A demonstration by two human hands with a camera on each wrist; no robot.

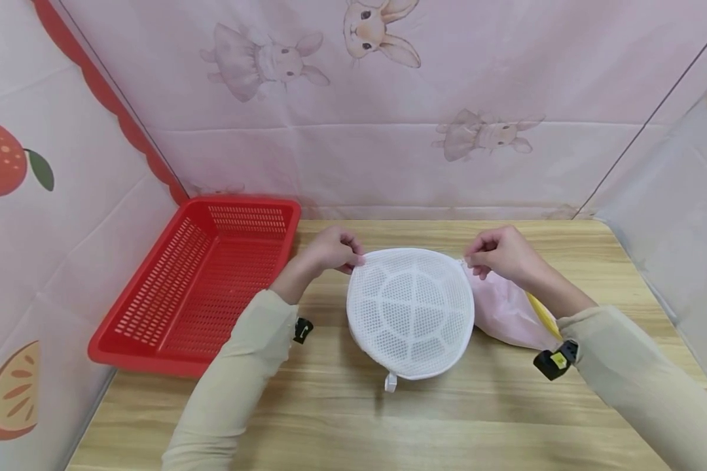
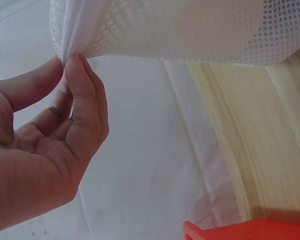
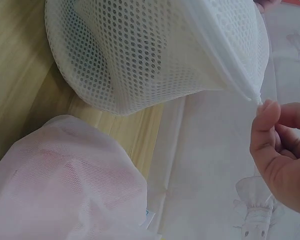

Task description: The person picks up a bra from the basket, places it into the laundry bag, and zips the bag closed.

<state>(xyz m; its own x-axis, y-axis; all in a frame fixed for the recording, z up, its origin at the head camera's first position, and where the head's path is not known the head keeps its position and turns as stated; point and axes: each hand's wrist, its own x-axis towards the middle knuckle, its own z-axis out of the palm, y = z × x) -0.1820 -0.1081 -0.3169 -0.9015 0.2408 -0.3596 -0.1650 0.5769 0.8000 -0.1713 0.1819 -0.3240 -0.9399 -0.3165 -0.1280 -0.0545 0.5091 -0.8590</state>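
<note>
A round white mesh laundry bag (image 1: 412, 314) is held up over the table's middle, its ribbed circular end towards me and a small white tab hanging from its lower edge. My left hand (image 1: 332, 250) pinches the upper left edge between thumb and fingertips; in the left wrist view that hand (image 2: 55, 125) grips a fold at the white edging. At the upper right edge, my right hand (image 1: 507, 254) pinches the end of the bag's white band, seen closer in the right wrist view as the hand (image 3: 285, 145) beside the mesh (image 3: 135, 50).
A pink fine-mesh bag (image 1: 503, 314) lies on the table under my right forearm, with something yellow (image 1: 543, 314) beside it. To the left stands a red perforated basket (image 1: 197, 366). Printed cloth walls (image 1: 383, 163) edge the wooden table (image 1: 424, 425).
</note>
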